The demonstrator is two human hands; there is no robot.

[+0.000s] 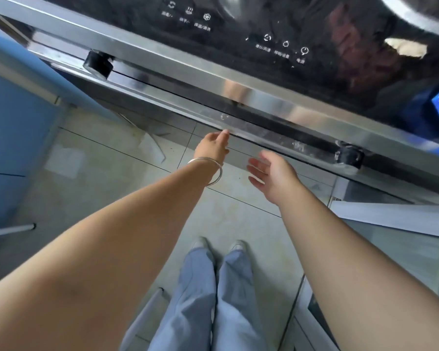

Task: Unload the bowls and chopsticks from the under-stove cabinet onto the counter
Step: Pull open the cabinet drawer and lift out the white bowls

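The step in hand looks like opening the under-stove cabinet: the left hand reaches its fingertips to the top edge of the cabinet front and grips nothing, while the right hand hangs open and empty just below that edge. No bowls or chopsticks show; presumably they sit behind the closed front. Next, the fingers need purchase on that edge to pull it open.

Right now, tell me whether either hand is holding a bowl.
No: the left hand touches the cabinet's top edge, and the right hand hangs open, empty.
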